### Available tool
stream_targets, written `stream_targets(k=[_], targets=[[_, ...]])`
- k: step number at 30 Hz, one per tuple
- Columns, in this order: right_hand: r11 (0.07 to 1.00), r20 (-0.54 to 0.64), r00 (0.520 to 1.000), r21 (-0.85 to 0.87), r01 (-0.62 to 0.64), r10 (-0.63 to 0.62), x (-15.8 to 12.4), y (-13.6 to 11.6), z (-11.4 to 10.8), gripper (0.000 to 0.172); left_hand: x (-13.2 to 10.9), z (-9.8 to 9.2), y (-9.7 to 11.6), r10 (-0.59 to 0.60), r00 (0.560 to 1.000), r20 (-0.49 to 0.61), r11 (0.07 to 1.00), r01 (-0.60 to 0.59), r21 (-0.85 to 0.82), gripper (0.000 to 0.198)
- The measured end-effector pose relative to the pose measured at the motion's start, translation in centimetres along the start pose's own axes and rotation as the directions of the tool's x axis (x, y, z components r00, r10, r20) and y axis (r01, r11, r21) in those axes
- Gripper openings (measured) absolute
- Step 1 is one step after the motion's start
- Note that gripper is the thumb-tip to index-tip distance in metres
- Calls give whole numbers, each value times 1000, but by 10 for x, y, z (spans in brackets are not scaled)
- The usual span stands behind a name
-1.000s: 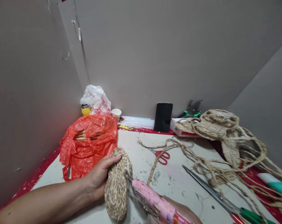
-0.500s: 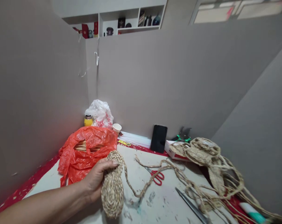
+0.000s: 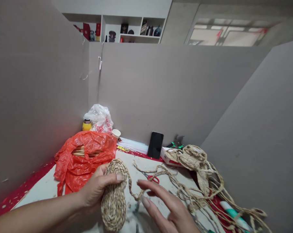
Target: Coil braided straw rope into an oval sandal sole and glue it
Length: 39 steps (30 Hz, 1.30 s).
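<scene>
A shoe-sole-shaped coil of braided straw (image 3: 114,200) is in my left hand (image 3: 98,186), the thumb laid across its face and the fingers behind it. From its upper right side a loose braided straw cord (image 3: 134,194) hangs down and runs toward the right. My right hand (image 3: 170,207) is at that cord's bend, thumb and forefinger apart and not closed on it. Just beyond the fingers lie red-handled scissors (image 3: 153,178), partly under the cord. The metal tool at the right is mostly hidden by my right hand.
A red plastic bag (image 3: 88,168) with straw-coloured pieces sits at left. Behind are a white bag (image 3: 99,118), yellow jar (image 3: 87,125), paper cup (image 3: 116,133), phone (image 3: 155,144) and green-handled pliers (image 3: 177,142). Tangled braid (image 3: 192,157) and a white-green tube (image 3: 233,215) lie right. Grey partitions (image 3: 146,81) enclose the table.
My right hand has come into view from the lower right, up to the loose cord. The left hand still holds the straw sole. The view has shifted a little to the right.
</scene>
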State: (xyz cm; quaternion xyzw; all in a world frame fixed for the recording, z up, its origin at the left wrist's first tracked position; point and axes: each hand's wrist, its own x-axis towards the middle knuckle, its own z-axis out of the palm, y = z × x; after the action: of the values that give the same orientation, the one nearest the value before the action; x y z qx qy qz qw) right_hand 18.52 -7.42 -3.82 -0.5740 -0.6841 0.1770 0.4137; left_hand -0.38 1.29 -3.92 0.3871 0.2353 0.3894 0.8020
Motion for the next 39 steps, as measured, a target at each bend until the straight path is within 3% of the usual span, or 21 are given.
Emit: stream_targets(k=[4, 8, 12, 16, 24, 29, 35, 39], targets=[[974, 89, 995, 215, -72, 54, 23, -7, 15, 23, -1, 2, 2, 36, 999, 24, 999, -36, 2, 7], [900, 195, 973, 389, -195, 127, 29, -7, 20, 32, 1, 1, 0, 41, 998, 44, 999, -42, 15, 6], [766, 272, 932, 537, -354, 240, 30, -8, 21, 40, 5, -4, -4, 42, 997, 68, 999, -43, 6, 9], [594, 372, 862, 624, -507, 345, 29, -8, 26, 45, 6, -7, -8, 43, 998, 48, 999, -45, 29, 12], [466, 409, 847, 710, -529, 339, 28, -2, 35, 39, 4, -8, -13, 36, 997, 75, 999, -36, 7, 12], [474, 409, 851, 708, -523, 328, 28, 2, 38, 41, 5, -8, -15, -11, 999, 44, 1000, 11, 13, 12], [598, 321, 892, 662, -452, 318, 29, 14, 43, 43, 6, -7, -17, 42, 999, 1, 999, -42, 25, 12], [594, 330, 885, 656, -466, 329, 29, 15, 45, 42, 7, -5, -16, 31, 999, 15, 999, -32, 8, 11]])
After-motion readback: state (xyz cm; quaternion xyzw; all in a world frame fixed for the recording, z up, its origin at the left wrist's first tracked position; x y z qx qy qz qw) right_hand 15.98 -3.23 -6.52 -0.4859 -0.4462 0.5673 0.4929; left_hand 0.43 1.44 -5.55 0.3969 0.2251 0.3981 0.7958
